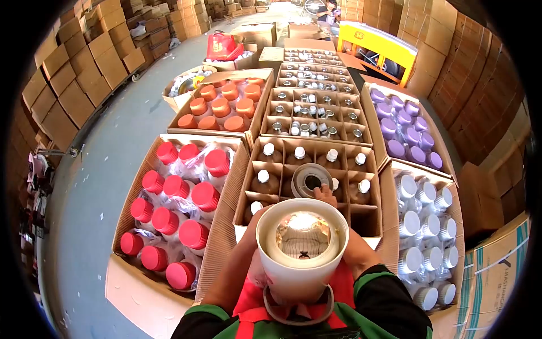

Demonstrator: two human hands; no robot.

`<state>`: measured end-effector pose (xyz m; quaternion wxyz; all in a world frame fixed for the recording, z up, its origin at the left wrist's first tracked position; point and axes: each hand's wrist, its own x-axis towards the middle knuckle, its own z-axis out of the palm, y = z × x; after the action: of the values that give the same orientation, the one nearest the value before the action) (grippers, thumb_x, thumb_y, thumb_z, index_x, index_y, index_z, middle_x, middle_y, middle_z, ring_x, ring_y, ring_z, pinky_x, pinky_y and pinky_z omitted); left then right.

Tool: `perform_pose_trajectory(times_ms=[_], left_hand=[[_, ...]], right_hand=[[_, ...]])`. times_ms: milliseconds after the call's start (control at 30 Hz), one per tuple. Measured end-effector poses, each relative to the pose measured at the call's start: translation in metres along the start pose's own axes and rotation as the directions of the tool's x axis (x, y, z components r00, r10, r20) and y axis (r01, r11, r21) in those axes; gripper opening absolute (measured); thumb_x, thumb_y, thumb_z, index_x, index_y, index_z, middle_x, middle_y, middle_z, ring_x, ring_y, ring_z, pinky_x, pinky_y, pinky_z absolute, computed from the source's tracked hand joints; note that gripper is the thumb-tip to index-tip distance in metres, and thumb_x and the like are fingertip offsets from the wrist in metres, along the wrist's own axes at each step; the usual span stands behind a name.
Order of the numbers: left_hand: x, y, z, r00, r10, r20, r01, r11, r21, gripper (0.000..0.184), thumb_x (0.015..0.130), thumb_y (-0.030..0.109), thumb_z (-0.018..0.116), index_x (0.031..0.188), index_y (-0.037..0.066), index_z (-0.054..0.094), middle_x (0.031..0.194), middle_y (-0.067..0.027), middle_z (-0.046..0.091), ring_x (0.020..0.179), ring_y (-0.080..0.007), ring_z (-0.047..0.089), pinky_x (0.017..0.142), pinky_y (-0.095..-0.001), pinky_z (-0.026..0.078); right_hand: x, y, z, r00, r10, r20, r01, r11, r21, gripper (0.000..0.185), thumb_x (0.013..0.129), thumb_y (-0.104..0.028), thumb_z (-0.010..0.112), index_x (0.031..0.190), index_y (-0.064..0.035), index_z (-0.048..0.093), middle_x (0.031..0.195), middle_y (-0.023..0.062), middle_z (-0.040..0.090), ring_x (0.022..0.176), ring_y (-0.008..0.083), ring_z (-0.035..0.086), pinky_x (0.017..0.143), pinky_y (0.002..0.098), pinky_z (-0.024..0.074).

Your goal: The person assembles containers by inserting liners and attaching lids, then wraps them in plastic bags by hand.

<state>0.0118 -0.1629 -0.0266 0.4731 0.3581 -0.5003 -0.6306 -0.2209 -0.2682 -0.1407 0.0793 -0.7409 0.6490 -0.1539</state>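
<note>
See glass already inside shell, 6 o'clock. See ring off shell, 12 o'clock from it, pinched in right hand. Can't tell left hand's hold, hidden behind shell. Count capped bottles left in box, 12 o'clock.

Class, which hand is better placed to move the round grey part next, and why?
Probably the right hand: its fingers are on the rim of the round grey part. The left hand is hidden by the mirror-lined white vessel, so its grip cannot be judged.
</note>
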Motion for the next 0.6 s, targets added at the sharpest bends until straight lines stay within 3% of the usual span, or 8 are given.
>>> perform_pose_trajectory(times_ms=[33, 100, 233, 333, 400, 467, 533, 600], left_hand=[[-0.001, -0.012, 0.001, 0.998, -0.067, 0.015, 0.066, 0.998, 0.020, 0.029, 0.086, 0.010, 0.059, 0.113, 0.001, 0.058, 0.102, -0.0053, 0.062, 0.094, -0.0128, 0.058, 0.081, -0.0255, 0.048], [-0.006, -0.026, 0.004, 0.990, -0.139, 0.024, 0.137, 0.989, 0.050, 0.030, 0.086, 0.011, 0.059, 0.115, 0.001, 0.056, 0.104, -0.0063, 0.061, 0.094, -0.0137, 0.058, 0.081, -0.0263, 0.049], [-0.006, -0.032, 0.007, 0.981, -0.194, 0.026, 0.192, 0.979, 0.068, 0.033, 0.087, 0.013, 0.059, 0.118, 0.002, 0.053, 0.107, -0.0081, 0.060, 0.095, -0.0156, 0.059, 0.081, -0.0281, 0.049], [-0.006, -0.037, 0.006, 0.979, -0.205, 0.008, 0.204, 0.976, 0.072, 0.036, 0.088, 0.015, 0.059, 0.120, 0.002, 0.051, 0.109, -0.0096, 0.059, 0.095, -0.0171, 0.059, 0.081, -0.0294, 0.050], [-0.003, -0.037, 0.004, 0.979, -0.205, -0.014, 0.205, 0.977, 0.062, 0.038, 0.088, 0.016, 0.059, 0.122, 0.002, 0.050, 0.111, -0.0105, 0.059, 0.095, -0.0180, 0.060, 0.081, -0.0302, 0.050], [0.004, -0.034, -0.002, 0.979, -0.198, -0.049, 0.199, 0.980, 0.012, 0.039, 0.088, 0.017, 0.059, 0.123, 0.002, 0.049, 0.113, -0.0114, 0.058, 0.095, -0.0190, 0.060, 0.081, -0.0311, 0.050], [0.014, -0.022, -0.003, 0.981, -0.174, -0.083, 0.167, 0.982, -0.084, 0.041, 0.089, 0.018, 0.059, 0.125, 0.002, 0.047, 0.114, -0.0124, 0.057, 0.095, -0.0200, 0.060, 0.081, -0.0319, 0.051], [0.029, 0.000, -0.001, 0.981, -0.142, -0.134, 0.111, 0.970, -0.218, 0.043, 0.089, 0.019, 0.059, 0.126, 0.002, 0.046, 0.116, -0.0133, 0.057, 0.096, -0.0209, 0.061, 0.081, -0.0328, 0.051]], right_hand=[[-0.003, 0.004, 0.006, 1.000, 0.002, 0.009, -0.002, 1.000, 0.003, 0.028, 0.081, -0.023, 0.056, 0.105, -0.0130, 0.048, 0.125, 0.0126, 0.042, 0.115, 0.0316, 0.044, 0.083, 0.0503, 0.0421], [-0.009, 0.006, 0.015, 0.973, -0.130, -0.193, 0.117, 0.990, -0.077, 0.028, 0.081, -0.017, 0.055, 0.107, -0.0130, 0.046, 0.117, 0.0117, 0.045, 0.110, 0.0307, 0.047, 0.088, 0.0523, 0.0387], [0.001, 0.002, -0.002, 0.916, -0.305, -0.259, 0.236, 0.935, -0.265, 0.038, 0.083, -0.013, 0.051, 0.120, -0.0132, 0.042, 0.110, 0.0124, 0.047, 0.105, 0.0299, 0.048, 0.099, 0.0521, 0.0283], [0.011, 0.007, 0.004, 0.853, -0.426, -0.302, 0.334, 0.890, -0.311, 0.044, 0.077, -0.014, 0.058, 0.119, -0.0120, 0.047, 0.113, 0.0118, 0.050, 0.107, 0.0275, 0.049, 0.096, 0.0491, 0.0335], [0.020, 0.017, 0.004, 0.886, -0.386, -0.256, 0.365, 0.922, -0.130, 0.055, 0.069, -0.015, 0.069, 0.119, -0.0115, 0.048, 0.112, 0.0117, 0.054, 0.104, 0.0297, 0.053, 0.091, 0.0445, 0.0400], [0.027, 0.015, -0.026, 0.956, -0.201, -0.212, 0.231, 0.964, 0.129, 0.064, 0.064, -0.016, 0.076, 0.122, -0.0110, 0.048, 0.110, 0.0127, 0.058, 0.097, 0.0334, 0.057, 0.085, 0.0417, 0.0448], [0.031, -0.009, -0.104, 0.999, 0.037, -0.040, -0.004, 0.781, 0.625, 0.055, 0.073, -0.020, 0.074, 0.121, -0.0084, 0.050, 0.108, 0.0109, 0.061, 0.096, 0.0296, 0.061, 0.081, 0.0393, 0.0479], [0.040, 0.002, -0.122, 0.999, -0.033, 0.005, -0.003, 0.056, 0.998, 0.051, 0.078, -0.026, 0.072, 0.121, -0.0063, 0.052, 0.116, 0.0098, 0.059, 0.099, 0.0220, 0.061, 0.084, 0.0356, 0.0488]])
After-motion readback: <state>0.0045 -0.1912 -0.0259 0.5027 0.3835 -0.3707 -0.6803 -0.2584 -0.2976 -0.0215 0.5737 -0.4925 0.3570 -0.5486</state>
